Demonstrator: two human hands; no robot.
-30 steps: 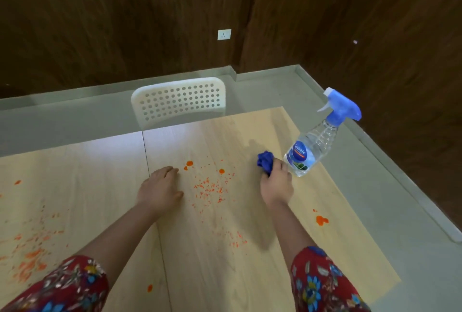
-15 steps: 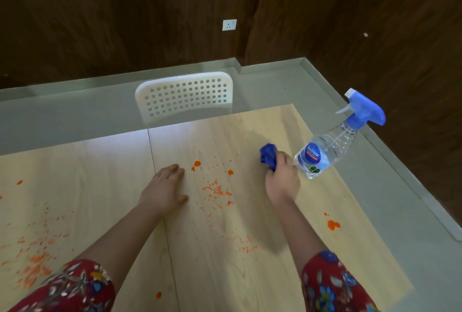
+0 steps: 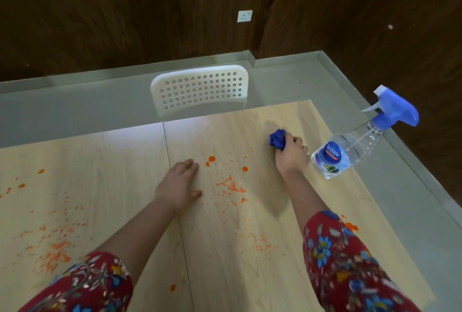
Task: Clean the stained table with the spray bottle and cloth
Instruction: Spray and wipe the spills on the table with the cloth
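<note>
The light wooden table (image 3: 140, 161) carries orange stains: a scatter (image 3: 230, 186) in the middle, blobs at the left (image 3: 55, 249) and one at the right (image 3: 351, 226). My right hand (image 3: 291, 155) is shut on a crumpled blue cloth (image 3: 277, 138), pressed on the table beyond the middle scatter. A clear spray bottle (image 3: 350, 149) with a blue trigger head stands just right of that hand, near the table's right edge. My left hand (image 3: 178, 186) lies flat on the wood, fingers together, left of the scatter.
A white perforated chair back (image 3: 200, 89) stands at the table's far edge. Grey floor (image 3: 412, 211) runs along the right side and behind. Dark wood-panelled walls with a socket (image 3: 244, 16) close off the back.
My right hand with the cloth has slid slightly forward on the table. My left hand has stayed flat. The view has shifted, so everything sits a bit further right in frame.
</note>
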